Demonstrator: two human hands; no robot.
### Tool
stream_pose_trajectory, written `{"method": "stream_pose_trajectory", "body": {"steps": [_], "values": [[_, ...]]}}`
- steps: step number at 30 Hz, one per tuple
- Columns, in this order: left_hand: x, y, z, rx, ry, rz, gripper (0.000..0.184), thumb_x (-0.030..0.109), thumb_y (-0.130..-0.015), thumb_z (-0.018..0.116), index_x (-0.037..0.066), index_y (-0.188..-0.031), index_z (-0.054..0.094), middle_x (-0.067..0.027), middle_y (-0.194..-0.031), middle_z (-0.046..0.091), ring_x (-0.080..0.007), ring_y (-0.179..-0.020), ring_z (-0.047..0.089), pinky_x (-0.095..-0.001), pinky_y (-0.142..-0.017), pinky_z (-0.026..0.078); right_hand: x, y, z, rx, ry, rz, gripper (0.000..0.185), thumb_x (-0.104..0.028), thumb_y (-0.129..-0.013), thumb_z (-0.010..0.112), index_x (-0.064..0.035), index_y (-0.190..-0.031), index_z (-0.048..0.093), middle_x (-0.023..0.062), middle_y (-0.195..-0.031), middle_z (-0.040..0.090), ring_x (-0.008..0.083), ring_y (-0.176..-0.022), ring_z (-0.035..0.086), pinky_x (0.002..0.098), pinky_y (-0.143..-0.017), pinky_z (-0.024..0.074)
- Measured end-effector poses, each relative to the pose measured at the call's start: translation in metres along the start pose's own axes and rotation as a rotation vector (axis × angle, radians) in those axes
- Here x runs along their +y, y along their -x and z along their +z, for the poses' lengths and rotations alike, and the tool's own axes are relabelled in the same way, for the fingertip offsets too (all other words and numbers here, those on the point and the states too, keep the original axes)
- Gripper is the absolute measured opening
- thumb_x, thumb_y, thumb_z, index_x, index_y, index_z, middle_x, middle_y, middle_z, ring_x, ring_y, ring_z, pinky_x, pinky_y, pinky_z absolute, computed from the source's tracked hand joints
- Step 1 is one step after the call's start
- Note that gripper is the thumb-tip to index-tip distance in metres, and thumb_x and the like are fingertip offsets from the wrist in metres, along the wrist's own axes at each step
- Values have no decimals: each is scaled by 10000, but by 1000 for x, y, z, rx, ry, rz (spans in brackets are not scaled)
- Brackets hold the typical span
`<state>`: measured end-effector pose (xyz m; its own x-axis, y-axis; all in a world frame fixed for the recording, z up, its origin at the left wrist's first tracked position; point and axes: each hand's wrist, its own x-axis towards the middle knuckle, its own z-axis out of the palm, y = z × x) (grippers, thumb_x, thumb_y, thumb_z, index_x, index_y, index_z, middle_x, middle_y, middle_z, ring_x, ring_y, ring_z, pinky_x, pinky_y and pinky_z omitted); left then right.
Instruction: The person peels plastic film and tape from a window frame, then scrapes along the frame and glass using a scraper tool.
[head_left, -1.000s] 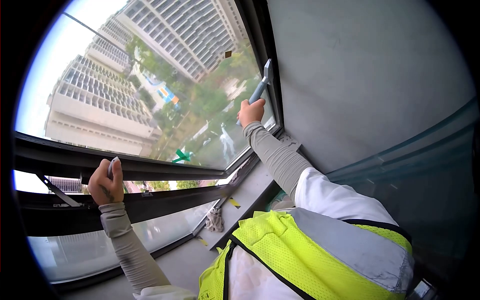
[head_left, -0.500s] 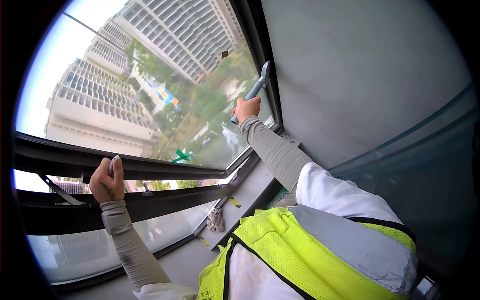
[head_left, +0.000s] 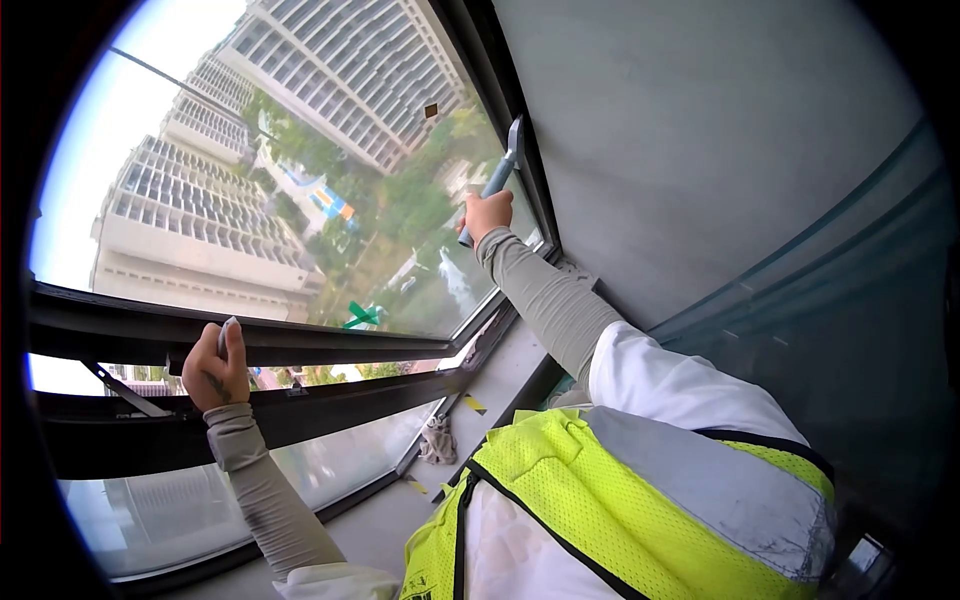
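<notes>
My right hand [head_left: 488,215] is closed round the grey-blue handle of a scraper-like tool [head_left: 500,172]. The tool's pale head lies at the dark right-hand frame [head_left: 527,150] of the window pane [head_left: 400,220]. On the left, my left hand [head_left: 217,368] is closed around a small light-coloured object [head_left: 228,330], whose tip shows between thumb and fingers; what it is I cannot make out. That hand is in front of the dark lower window bar [head_left: 300,343]. A green tape cross [head_left: 361,315] sticks to the glass near the bar.
A crumpled rag [head_left: 437,441] lies on the sill [head_left: 495,385], beside yellow-black tape strips. A metal stay [head_left: 130,392] spans the gap below the bar. A grey wall [head_left: 690,130] rises on the right, with teal translucent sheeting [head_left: 800,300] below it. Tall buildings stand outside.
My right hand and the tool have shifted slightly left in view, with the tool's head still near the frame edge. The view has shifted slightly too. My left hand keeps its grip.
</notes>
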<state>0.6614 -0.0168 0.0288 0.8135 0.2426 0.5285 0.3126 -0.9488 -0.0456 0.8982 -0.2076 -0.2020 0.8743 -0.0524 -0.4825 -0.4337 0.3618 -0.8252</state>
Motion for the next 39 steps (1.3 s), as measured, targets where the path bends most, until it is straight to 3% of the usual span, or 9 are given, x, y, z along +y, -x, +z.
{"method": "stream_pose_trajectory", "body": {"steps": [4, 7, 13, 20, 23, 27, 31, 35, 39], "values": [[2, 0, -2, -11, -36, 2, 441, 369, -837, 547, 35, -586, 406, -117, -500, 339, -251, -438, 346, -335, -441, 296, 0, -1, 1, -4, -49, 21, 244, -23, -797, 477, 64, -944, 303, 237, -780, 536, 260, -475, 571, 380, -423, 486], [1, -1, -1, -8, -22, 8, 450, 381, -839, 540, 34, -586, 405, -126, -504, 345, -270, -443, 353, -344, -443, 301, -2, -4, 1, -26, -127, 68, 334, -25, -773, 522, 73, -997, 294, 181, -794, 499, 226, -493, 555, 367, -385, 461], [-3, 0, 0, -6, -34, 16, 455, 385, -841, 535, 35, -585, 397, -126, -504, 335, -266, -444, 345, -345, -441, 296, 0, -13, -2, 40, -125, 60, 221, -21, -755, 511, 146, -875, 431, 184, -677, 531, 234, -475, 558, 371, -397, 465], [-2, -1, -1, -2, -35, 8, 463, 372, -840, 546, 38, -573, 368, -100, -496, 306, -211, -438, 307, -328, -435, 272, 2, -10, -5, 36, -99, 69, 259, -22, -773, 490, 132, -969, 417, 189, -756, 540, 229, -493, 558, 374, -421, 480], [-2, 0, 0, 21, -32, 18, 465, 370, -843, 544, 39, -571, 362, -92, -494, 302, -199, -436, 301, -323, -432, 265, 20, -36, -16, 48, -98, 210, 171, -33, -766, 495, 94, -871, 446, 161, -720, 533, 230, -499, 553, 367, -433, 495], [-1, -1, 0, 3, 2, 7, 467, 372, -844, 543, 37, -576, 359, -87, -497, 298, -184, -435, 297, -317, -429, 259, 18, -15, -21, -57, -148, 105, 106, -37, -753, 489, 65, -773, 465, 123, -671, 491, 217, -523, 548, 371, -447, 492], [-2, 0, 0, 5, -17, 14, 469, 376, -848, 540, 36, -581, 359, -86, -496, 297, -185, -434, 299, -314, -429, 261, 32, -42, -22, -23, -259, 266, 98, -40, -767, 481, 54, -753, 457, 110, -652, 455, 211, -515, 508, 384, -447, 459], [-3, 1, 2, 31, -34, 45, 474, 384, -850, 536, 36, -582, 359, -86, -496, 296, -192, -434, 299, -316, -429, 262, 34, -26, -30, -152, -256, 200, 108, -51, -780, 483, 50, -761, 451, 104, -658, 455, 208, -508, 507, 379, -441, 456], [-3, -1, 1, 3, 2, 6, 472, 384, -847, 538, 36, -579, 366, -86, -495, 303, -194, -435, 300, -314, -431, 266, 43, -29, -29, -86, -142, 202, 118, -54, -781, 486, 55, -750, 450, 101, -654, 457, 208, -501, 509, 383, -439, 456]]}}
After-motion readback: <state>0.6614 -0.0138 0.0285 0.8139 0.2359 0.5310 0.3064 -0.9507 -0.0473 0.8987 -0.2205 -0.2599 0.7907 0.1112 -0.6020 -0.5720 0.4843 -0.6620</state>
